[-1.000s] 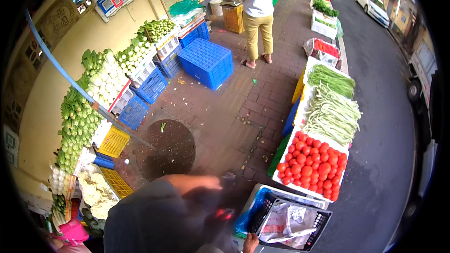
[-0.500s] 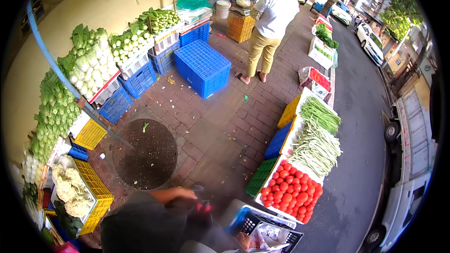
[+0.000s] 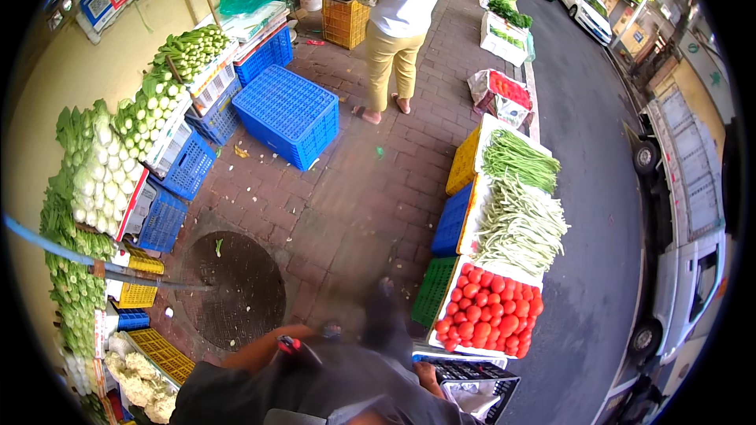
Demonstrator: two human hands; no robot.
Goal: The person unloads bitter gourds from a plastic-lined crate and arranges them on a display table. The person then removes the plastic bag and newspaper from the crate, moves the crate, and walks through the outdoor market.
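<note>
The right hand appears curled around the left rim of the black crate, which sits just beside the heaped tomatoes and holds white wrapping; the left hand is mostly hidden, so I cannot tell its state. With only 1 hand visibly on it, the crate could tip if tugged unevenly, or knock the tomato tray and send loose fruit rolling.

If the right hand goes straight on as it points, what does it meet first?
Probably the rim of the white rectangular box just beyond the black plastic crate, though depth is unclear.
</note>
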